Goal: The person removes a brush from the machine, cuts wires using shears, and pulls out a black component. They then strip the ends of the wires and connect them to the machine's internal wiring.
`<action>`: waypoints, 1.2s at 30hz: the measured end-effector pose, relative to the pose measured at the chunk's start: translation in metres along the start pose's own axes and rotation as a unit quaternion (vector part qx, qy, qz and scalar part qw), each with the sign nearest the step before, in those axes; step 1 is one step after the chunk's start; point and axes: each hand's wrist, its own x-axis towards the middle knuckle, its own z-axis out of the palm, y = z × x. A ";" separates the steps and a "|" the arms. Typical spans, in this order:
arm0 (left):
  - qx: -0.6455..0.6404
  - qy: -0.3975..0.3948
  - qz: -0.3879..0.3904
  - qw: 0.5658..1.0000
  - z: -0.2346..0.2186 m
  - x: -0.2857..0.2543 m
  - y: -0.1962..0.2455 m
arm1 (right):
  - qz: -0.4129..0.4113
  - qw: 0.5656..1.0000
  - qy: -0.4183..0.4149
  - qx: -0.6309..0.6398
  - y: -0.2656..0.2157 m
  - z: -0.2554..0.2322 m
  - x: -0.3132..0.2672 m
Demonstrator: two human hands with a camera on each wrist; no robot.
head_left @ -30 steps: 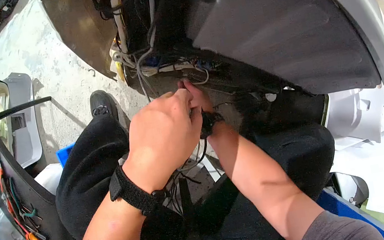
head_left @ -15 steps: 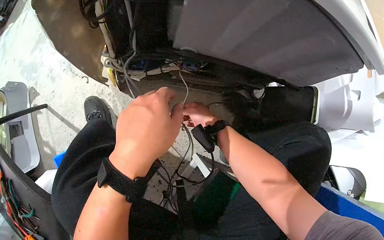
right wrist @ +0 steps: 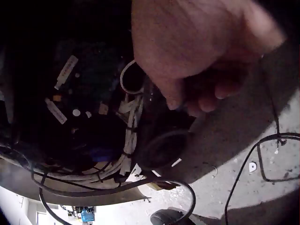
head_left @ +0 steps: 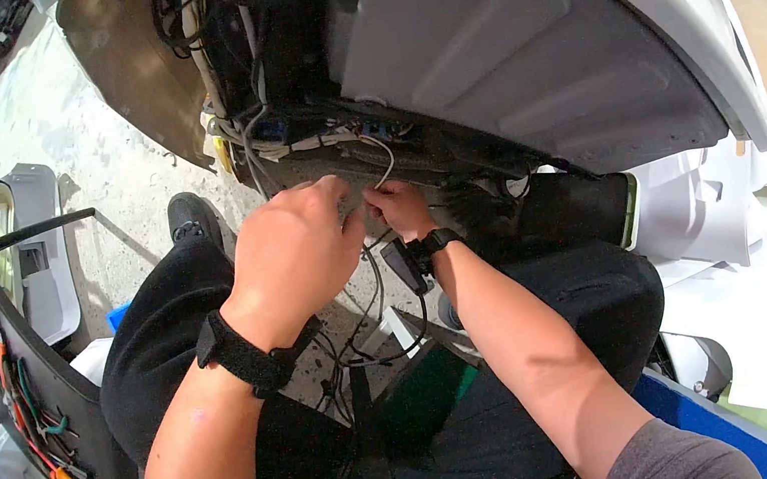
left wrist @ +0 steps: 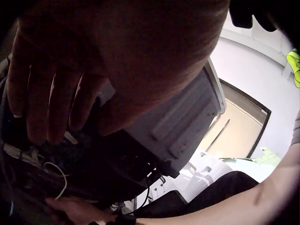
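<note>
Seated low on the concrete floor [head_left: 104, 175], knees up, under the open belly of a scooter, its grey body panel [head_left: 523, 43] arching over my hands. My left hand [head_left: 294, 249] is raised to the wiring harness [head_left: 306, 141]; from the left wrist view the fingers [left wrist: 40, 93] hang straight and close together in front of the dark wiring, and I cannot tell that they hold anything. My right hand [head_left: 399, 208] sits just beside it, fingers curled and pinching a thin white wire [head_left: 383, 163] that loops up from the fingertips toward the connectors (the right wrist view shows the knuckles bunched tight, the pinch itself is in shadow). Both hands are nearly touching below the harness. Black straps on both wrists. Loose black cables [head_left: 374, 332] hang between my knees. To my left, a black tool pouch [head_left: 58, 416] holds orange-handled and green-handled tools. White fairing pieces [head_left: 746, 280] lie on my right.
</note>
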 end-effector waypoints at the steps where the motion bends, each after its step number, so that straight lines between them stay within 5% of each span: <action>1: 0.000 0.000 0.000 1.000 0.000 0.001 0.000 | 0.007 1.000 -0.010 0.022 -0.004 0.000 -0.002; 5: 0.000 -0.006 -0.008 1.000 -0.001 0.001 -0.003 | 0.031 0.999 -0.034 -0.012 -0.013 -0.008 -0.007; 8: 0.001 -0.006 -0.011 1.000 -0.002 0.000 -0.004 | -0.005 0.998 0.066 0.005 -0.020 -0.014 -0.011; 10: 0.007 -0.011 -0.013 1.000 -0.003 0.000 -0.003 | -0.071 0.957 0.281 -0.013 -0.016 -0.011 -0.001; 17: -0.004 -0.008 -0.011 1.000 -0.002 0.000 -0.002 | -0.143 0.961 0.227 0.065 -0.044 -0.006 0.011; 20: 0.003 -0.011 -0.016 1.000 -0.003 0.000 -0.001 | -0.052 0.986 0.110 0.111 -0.062 -0.004 0.008; 22: 0.004 -0.014 -0.022 1.000 -0.003 -0.001 -0.002 | 0.060 0.923 0.070 0.375 -0.067 0.000 0.011; 29: 0.009 -0.016 -0.020 1.000 -0.008 -0.001 -0.002 | 0.048 0.940 0.038 0.336 -0.049 0.006 0.028; 31: 0.011 -0.013 -0.022 1.000 -0.010 -0.001 -0.002 | 0.104 0.820 0.097 0.554 -0.051 0.013 0.027; 35: -0.001 -0.017 -0.018 1.000 -0.010 -0.003 -0.004 | 0.095 0.790 0.031 0.605 -0.051 0.013 0.034; 36: -0.002 -0.010 -0.010 1.000 -0.010 -0.003 -0.004 | 0.121 0.722 0.033 0.680 -0.058 0.013 0.038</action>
